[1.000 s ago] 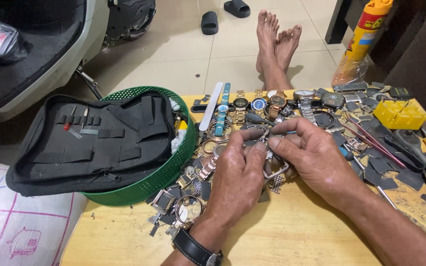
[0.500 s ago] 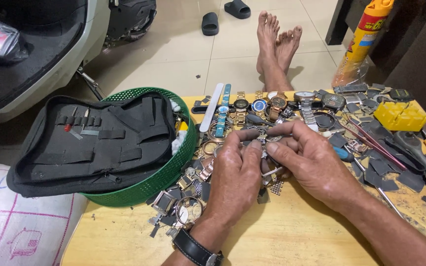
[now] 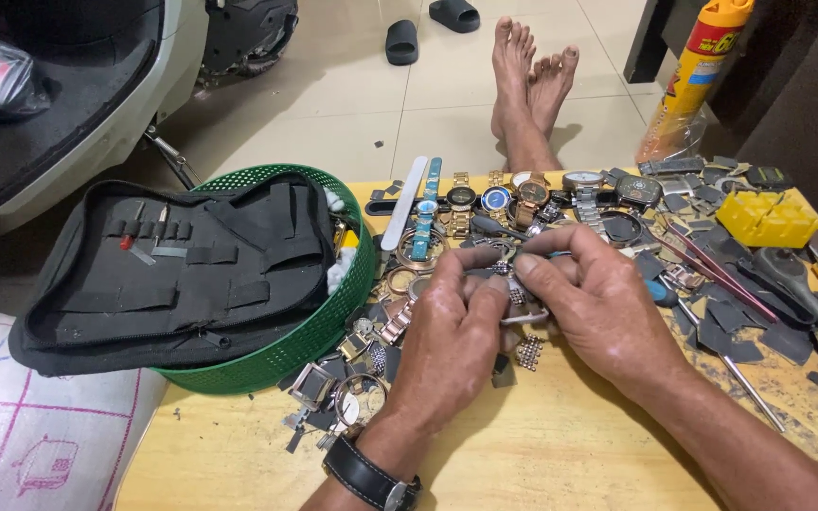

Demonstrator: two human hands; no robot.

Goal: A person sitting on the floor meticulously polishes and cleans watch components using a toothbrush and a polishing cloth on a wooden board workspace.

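Far left: an open black tool pouch (image 3: pixel 177 270) lies across a green mesh basket (image 3: pixel 333 317). Centre: my left hand (image 3: pixel 452 345) and right hand (image 3: pixel 598 312) both pinch a metal watch bracelet (image 3: pixel 513 284), held just above the wooden table (image 3: pixel 542 454). Loose watches (image 3: pixel 494 199) lie beyond. Far right: a yellow block (image 3: pixel 767 218).

Home watch-repair bench: watches (image 3: pixel 461 197), scooter (image 3: pixel 78 104).

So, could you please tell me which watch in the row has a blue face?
The round blue-faced watch, mid-row beyond both hands; its neighbours show dark or pale faces.
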